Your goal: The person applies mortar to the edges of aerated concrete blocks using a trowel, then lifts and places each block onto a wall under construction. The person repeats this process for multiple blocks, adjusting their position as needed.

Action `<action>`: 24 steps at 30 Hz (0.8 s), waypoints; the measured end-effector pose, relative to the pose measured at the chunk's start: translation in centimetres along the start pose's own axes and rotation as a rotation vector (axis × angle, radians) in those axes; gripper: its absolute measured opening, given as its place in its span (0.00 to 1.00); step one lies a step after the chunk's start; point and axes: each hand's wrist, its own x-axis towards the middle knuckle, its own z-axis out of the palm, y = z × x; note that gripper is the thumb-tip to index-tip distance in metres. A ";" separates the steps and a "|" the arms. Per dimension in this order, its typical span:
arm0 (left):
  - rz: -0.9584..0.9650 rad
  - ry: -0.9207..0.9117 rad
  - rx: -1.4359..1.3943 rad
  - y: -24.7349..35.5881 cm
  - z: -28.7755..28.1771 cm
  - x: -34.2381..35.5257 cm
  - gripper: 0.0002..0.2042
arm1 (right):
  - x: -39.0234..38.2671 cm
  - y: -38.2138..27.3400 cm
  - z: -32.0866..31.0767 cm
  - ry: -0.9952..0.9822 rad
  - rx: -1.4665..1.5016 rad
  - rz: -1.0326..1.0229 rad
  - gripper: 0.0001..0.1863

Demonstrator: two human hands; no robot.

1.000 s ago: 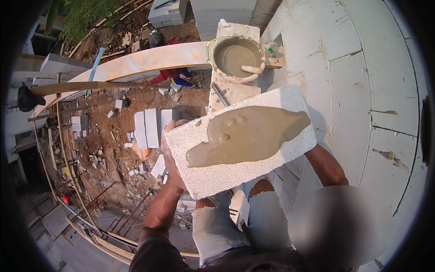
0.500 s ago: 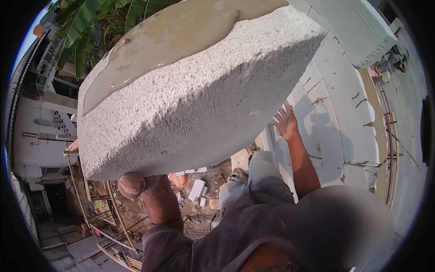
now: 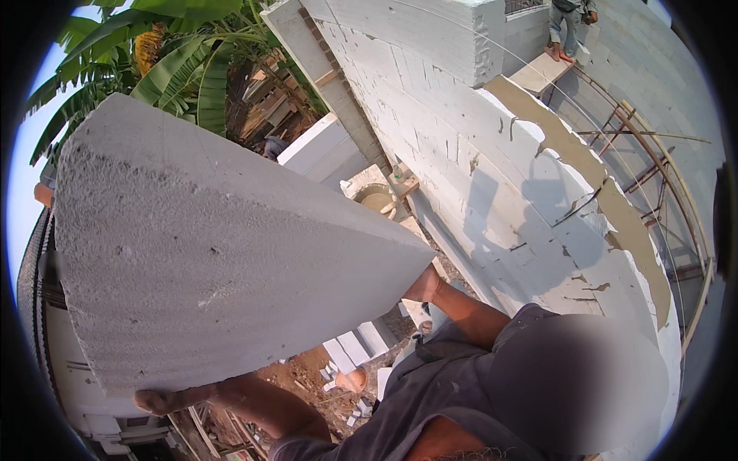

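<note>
The left hand (image 3: pixel 165 399) is seen at seven o'clock, forearm stretched out from the lower edge, its fingers (image 3: pixel 147 401) curled under the bottom edge of a large grey aerated block (image 3: pixel 207 253). The right hand (image 3: pixel 423 286) is pressed against the block's pointed corner near the centre; whether its fingers are closed cannot be told. The block is held tilted, filling the nine o'clock side, its face rough and pitted. A white block wall (image 3: pixel 492 177) smeared with mortar is seen toward two o'clock.
</note>
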 end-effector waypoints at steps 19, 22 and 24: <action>-0.915 -0.631 -0.556 -13.2 14.0 -12.7 0.29 | -20.2 -6.4 -2.9 0.162 -0.027 -1.093 0.37; -1.192 -0.788 -0.679 -15.7 17.3 -16.9 0.29 | -24.3 -3.4 -1.4 0.261 0.014 -1.292 0.38; -1.413 -0.888 -0.777 -17.4 20.1 -21.5 0.29 | -27.9 -0.2 0.0 0.369 0.026 -1.459 0.39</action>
